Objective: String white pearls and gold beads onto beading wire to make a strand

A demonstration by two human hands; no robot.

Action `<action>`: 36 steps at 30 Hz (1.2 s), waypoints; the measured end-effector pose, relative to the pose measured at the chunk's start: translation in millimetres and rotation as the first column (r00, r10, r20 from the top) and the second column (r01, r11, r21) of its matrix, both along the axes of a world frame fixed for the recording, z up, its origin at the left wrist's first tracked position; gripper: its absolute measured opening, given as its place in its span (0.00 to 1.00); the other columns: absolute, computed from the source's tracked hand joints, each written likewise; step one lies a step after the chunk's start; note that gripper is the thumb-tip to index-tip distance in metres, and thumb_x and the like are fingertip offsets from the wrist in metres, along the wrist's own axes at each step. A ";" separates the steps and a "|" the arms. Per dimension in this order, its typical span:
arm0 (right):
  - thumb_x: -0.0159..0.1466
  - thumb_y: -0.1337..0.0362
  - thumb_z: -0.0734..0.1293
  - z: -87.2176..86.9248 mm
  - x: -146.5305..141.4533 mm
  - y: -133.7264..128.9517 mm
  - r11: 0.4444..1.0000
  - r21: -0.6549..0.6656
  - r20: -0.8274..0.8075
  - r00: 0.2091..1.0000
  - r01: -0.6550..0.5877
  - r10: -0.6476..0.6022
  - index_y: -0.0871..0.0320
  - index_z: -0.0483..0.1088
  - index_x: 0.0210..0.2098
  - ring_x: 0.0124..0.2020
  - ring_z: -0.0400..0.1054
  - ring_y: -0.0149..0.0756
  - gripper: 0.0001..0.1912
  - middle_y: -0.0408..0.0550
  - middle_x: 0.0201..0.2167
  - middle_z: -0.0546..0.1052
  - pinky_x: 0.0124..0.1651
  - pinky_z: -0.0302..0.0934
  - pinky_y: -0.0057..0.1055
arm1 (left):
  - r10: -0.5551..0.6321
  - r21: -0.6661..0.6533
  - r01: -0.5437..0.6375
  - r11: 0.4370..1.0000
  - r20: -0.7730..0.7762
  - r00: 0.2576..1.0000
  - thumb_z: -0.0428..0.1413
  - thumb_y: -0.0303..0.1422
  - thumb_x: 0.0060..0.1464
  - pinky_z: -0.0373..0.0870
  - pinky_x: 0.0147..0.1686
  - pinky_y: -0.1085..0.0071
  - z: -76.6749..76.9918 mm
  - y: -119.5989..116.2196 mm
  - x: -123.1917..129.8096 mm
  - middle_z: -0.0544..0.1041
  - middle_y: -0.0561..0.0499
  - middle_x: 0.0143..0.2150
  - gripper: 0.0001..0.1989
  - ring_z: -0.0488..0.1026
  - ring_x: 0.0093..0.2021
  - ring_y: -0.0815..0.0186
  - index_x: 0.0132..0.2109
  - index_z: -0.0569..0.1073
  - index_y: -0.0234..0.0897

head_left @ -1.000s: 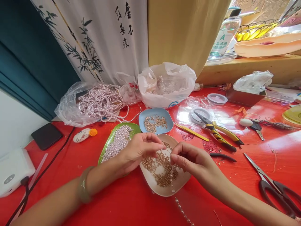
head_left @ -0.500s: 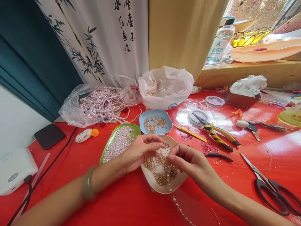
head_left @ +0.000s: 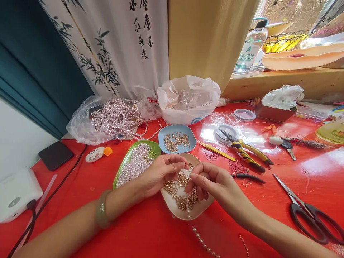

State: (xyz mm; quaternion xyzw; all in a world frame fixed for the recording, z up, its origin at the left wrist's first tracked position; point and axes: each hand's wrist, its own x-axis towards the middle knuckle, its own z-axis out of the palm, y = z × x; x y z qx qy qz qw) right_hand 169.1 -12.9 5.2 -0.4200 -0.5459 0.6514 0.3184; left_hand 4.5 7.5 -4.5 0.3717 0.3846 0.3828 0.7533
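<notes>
While your two bare hands nearly meet above a cream dish (head_left: 172, 208) of small gold beads (head_left: 182, 202), a beaded strand (head_left: 201, 240) hangs below your right hand (head_left: 212, 179) and trails over the dish's near rim onto the glossy red table (head_left: 150, 233). Your right thumb and forefinger are pinched together on the strand, its upper end hidden by your fingers. Your left hand (head_left: 166, 172) has its thumb and forefinger close together, but whether they grip anything cannot be told.

Beside your left hand, partly covered by it, is a green tray (head_left: 154, 147) of pale pearly beads (head_left: 131, 168). Just beyond both hands is a blue dish (head_left: 177, 129) with more gold beads. Past your right hand lie yellow tweezers (head_left: 217, 151) and yellow-and-black pliers (head_left: 245, 154); farther out to its right, dark-handled scissors (head_left: 306, 208) lie slightly open.
</notes>
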 end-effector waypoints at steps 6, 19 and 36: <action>0.56 0.61 0.63 0.0 -1.8 0.4 1.000 0.007 -0.006 1.000 0.023 -0.022 0.59 0.64 0.24 0.16 0.61 0.23 0.09 0.43 0.20 0.74 0.21 0.55 0.22 | -0.006 -0.002 0.006 1.000 0.004 1.000 0.60 0.29 0.42 0.54 0.22 0.80 -1.9 0.3 -0.3 0.70 0.53 0.28 0.05 0.59 0.22 0.78 0.28 0.73 0.31; 0.56 0.62 0.62 0.2 -3.9 0.3 1.000 0.007 0.022 0.999 0.025 -0.025 0.59 0.64 0.23 0.17 0.63 0.23 0.08 0.43 0.19 0.74 0.23 0.56 0.22 | 0.026 -0.019 -0.026 0.999 -0.004 1.000 0.60 0.28 0.41 0.56 0.20 0.81 -0.4 0.6 1.9 0.70 0.52 0.26 0.04 0.60 0.22 0.78 0.27 0.74 0.31; 0.56 0.61 0.63 1.1 -3.3 0.6 0.999 -0.009 0.003 0.999 0.053 -0.053 0.59 0.64 0.24 0.16 0.63 0.23 0.08 0.43 0.18 0.74 0.22 0.57 0.22 | 0.064 -0.025 -0.064 0.998 -0.012 0.998 0.62 0.25 0.37 0.59 0.27 0.78 -2.4 -1.0 1.4 0.72 0.55 0.24 0.05 0.64 0.23 0.77 0.26 0.74 0.32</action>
